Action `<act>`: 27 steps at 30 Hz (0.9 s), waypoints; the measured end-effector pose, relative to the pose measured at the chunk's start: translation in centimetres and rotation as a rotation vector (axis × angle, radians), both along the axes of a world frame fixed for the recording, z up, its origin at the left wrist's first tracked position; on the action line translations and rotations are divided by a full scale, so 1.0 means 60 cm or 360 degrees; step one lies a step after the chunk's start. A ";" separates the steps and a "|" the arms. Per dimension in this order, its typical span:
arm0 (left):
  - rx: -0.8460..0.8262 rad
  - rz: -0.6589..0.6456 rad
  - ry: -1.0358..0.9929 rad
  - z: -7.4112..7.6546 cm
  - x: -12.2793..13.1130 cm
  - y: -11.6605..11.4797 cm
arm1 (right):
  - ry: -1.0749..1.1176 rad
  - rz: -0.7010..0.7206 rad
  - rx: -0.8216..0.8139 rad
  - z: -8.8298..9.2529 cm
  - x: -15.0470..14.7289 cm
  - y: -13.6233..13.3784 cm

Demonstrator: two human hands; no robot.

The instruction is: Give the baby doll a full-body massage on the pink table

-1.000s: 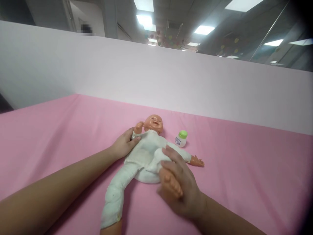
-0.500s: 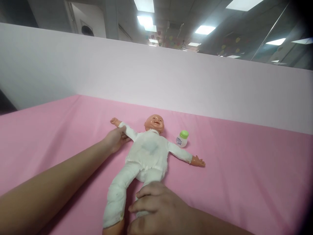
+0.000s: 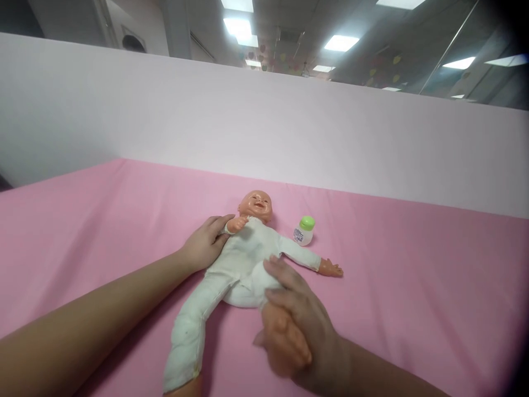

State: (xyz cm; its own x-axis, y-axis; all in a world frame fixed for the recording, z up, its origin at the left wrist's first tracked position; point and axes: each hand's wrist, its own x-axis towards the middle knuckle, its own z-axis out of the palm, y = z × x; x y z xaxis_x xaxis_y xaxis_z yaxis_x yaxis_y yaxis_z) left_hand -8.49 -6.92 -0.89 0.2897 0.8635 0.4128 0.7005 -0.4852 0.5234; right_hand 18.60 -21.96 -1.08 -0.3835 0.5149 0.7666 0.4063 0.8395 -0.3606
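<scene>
A baby doll (image 3: 243, 253) with a white cloth body lies on its back on the pink sheet (image 3: 392, 309), head away from me. My left hand (image 3: 205, 242) is closed around the doll's arm on the left, which is folded so its small hand rests at the chest. My right hand (image 3: 303, 320) wraps round the doll's leg on the right, bent up with the knee toward the belly and the foot (image 3: 285, 342) facing me. The doll's other leg (image 3: 185, 331) lies stretched out toward me. Its arm on the right (image 3: 303, 256) is spread outward.
A small clear bottle with a green cap (image 3: 305, 231) stands beside the doll's shoulder on the right. Behind the sheet rises a white wall panel (image 3: 264, 127), with glass and lit ceiling lamps above it.
The doll's arm on the left has been folded in to the chest by my left hand. My right hand has lifted and bent the doll's leg on the right toward its belly.
</scene>
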 end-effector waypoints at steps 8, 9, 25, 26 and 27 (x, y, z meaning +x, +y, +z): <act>-0.0046 -0.0004 -0.0006 0.002 -0.002 -0.002 | -0.0007 -0.0326 -0.0690 -0.008 0.022 0.079; -0.0061 -0.0006 -0.0012 0.005 -0.001 -0.004 | 0.0007 -0.0345 -0.0756 -0.008 0.023 0.086; -0.0756 0.0372 -0.1841 0.003 -0.028 0.047 | -0.0138 -0.0099 0.0096 0.018 0.008 0.022; -0.0787 0.0393 -0.1878 0.008 -0.032 0.051 | -0.0161 -0.0093 0.0118 0.021 0.004 0.013; -0.0820 0.0416 -0.1926 0.012 -0.036 0.052 | -0.0169 -0.0091 0.0140 0.024 0.000 0.006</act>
State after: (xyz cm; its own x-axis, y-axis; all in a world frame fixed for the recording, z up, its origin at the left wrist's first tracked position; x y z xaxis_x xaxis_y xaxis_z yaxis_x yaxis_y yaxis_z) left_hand -10.65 -3.77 -0.19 -0.2204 0.9707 -0.0962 -0.2888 0.0292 0.9569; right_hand 18.58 -21.63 0.39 -0.4366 0.4712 0.7664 0.4866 0.8402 -0.2394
